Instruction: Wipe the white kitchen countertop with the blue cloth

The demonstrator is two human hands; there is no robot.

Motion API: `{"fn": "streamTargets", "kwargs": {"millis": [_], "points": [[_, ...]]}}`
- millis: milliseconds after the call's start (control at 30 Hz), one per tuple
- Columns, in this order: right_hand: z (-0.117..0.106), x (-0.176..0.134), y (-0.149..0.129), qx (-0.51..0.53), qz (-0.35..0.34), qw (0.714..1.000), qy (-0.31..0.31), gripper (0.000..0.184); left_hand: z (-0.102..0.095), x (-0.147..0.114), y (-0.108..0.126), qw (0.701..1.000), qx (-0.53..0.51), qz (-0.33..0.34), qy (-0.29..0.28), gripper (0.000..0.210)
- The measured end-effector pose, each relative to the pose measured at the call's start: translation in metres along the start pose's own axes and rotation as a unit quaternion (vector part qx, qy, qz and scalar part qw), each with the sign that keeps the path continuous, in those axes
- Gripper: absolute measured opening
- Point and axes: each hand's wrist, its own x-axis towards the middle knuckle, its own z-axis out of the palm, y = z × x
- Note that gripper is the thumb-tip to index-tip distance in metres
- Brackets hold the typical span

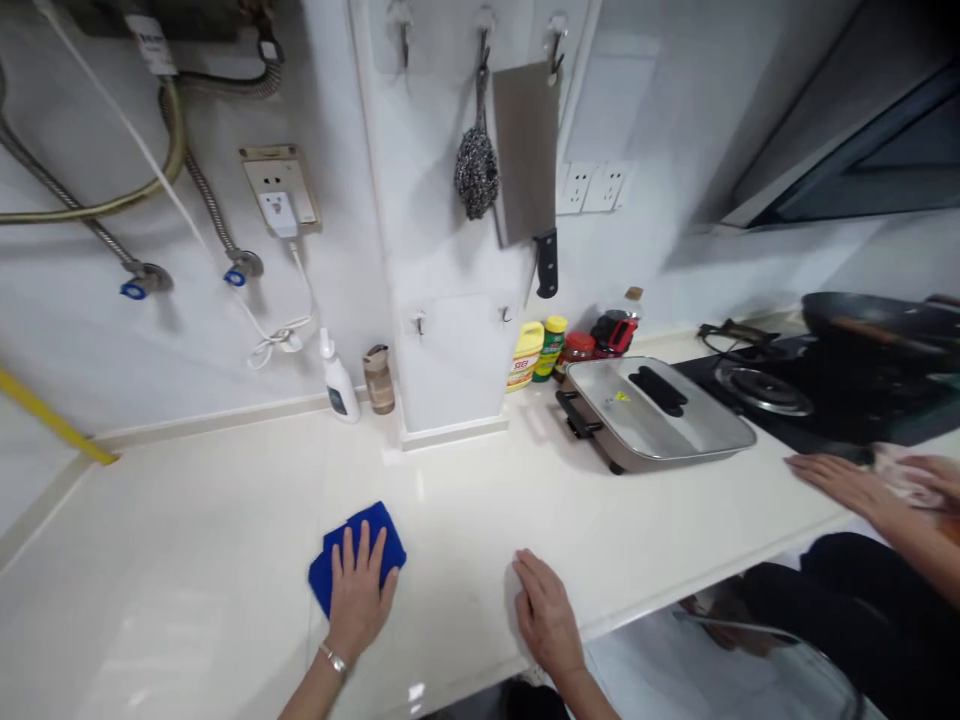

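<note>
My left hand (361, 592) lies flat with fingers spread on a folded blue cleaning cloth (382, 530), pressing it against the white countertop (450, 500). A bracelet circles that wrist. Resting at the front part of the counter, my right hand (546, 612) has its fingers loosely extended and side by side, and nothing shows in it. Its underside is hidden. Between the two hands lies a stretch of white countertop.
A lidded electric pan (660, 415) stands right of centre, beside the stove (795, 390) with a wok (877, 325). Another person's hand (847, 485) touches the counter at right. A spray bottle (340, 380) and brown bottle (379, 382) stand by the wall. A cleaver (525, 150) hangs above.
</note>
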Motion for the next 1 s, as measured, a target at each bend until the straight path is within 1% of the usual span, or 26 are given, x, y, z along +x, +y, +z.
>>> {"fn": "streamTargets", "kwargs": {"millis": [100,233,267,333,433,467,533,600,633,700,767,800,867,933,1000], "points": [[-0.001,0.003,-0.002,0.002,0.013,1.000,-0.008,0.057,0.010,0.015,0.042,0.994,-0.020,0.104,-0.018,0.062],[-0.001,0.005,-0.005,0.013,0.030,0.999,-0.019,0.063,0.026,0.033,0.113,0.977,-0.045,0.207,-0.029,0.066],[-0.001,0.006,-0.006,0.014,0.037,0.999,-0.013,0.064,0.031,0.039,0.130,0.971,-0.056,0.230,-0.034,0.067],[0.001,0.009,-0.006,0.009,0.065,0.998,0.018,0.067,0.043,0.056,0.156,0.959,-0.083,0.266,-0.046,0.066],[0.004,0.012,-0.004,-0.015,0.119,0.990,0.074,0.072,0.061,0.093,0.181,0.944,-0.125,0.296,-0.074,0.061],[0.004,0.012,-0.003,-0.020,0.127,0.988,0.081,0.073,0.066,0.106,0.186,0.939,-0.136,0.303,-0.084,0.059],[0.004,0.012,-0.002,-0.019,0.119,0.989,0.081,0.073,0.074,0.129,0.193,0.937,-0.148,0.301,-0.099,0.057],[0.004,0.011,-0.001,-0.014,0.101,0.992,0.079,0.069,0.079,0.144,0.196,0.942,-0.152,0.283,-0.102,0.055],[0.004,0.011,0.000,-0.012,0.096,0.992,0.080,0.066,0.080,0.147,0.197,0.944,-0.151,0.275,-0.100,0.055],[0.004,0.011,0.001,-0.012,0.094,0.992,0.089,0.062,0.082,0.145,0.193,0.948,-0.147,0.268,-0.088,0.054],[0.004,0.013,0.001,-0.016,0.095,0.991,0.094,0.060,0.083,0.135,0.182,0.951,-0.139,0.268,-0.067,0.053],[0.003,0.013,0.001,-0.020,0.096,0.991,0.092,0.059,0.082,0.128,0.173,0.953,-0.132,0.268,-0.054,0.054],[0.001,0.014,0.001,-0.031,0.099,0.991,0.085,0.055,0.078,0.113,0.147,0.956,-0.115,0.269,-0.029,0.054],[0.000,0.013,0.002,-0.043,0.102,0.991,0.077,0.051,0.071,0.100,0.113,0.961,-0.093,0.259,-0.010,0.055],[-0.001,0.008,0.003,-0.051,0.099,0.991,0.074,0.045,0.059,0.090,0.073,0.972,-0.067,0.227,0.002,0.054]]}}
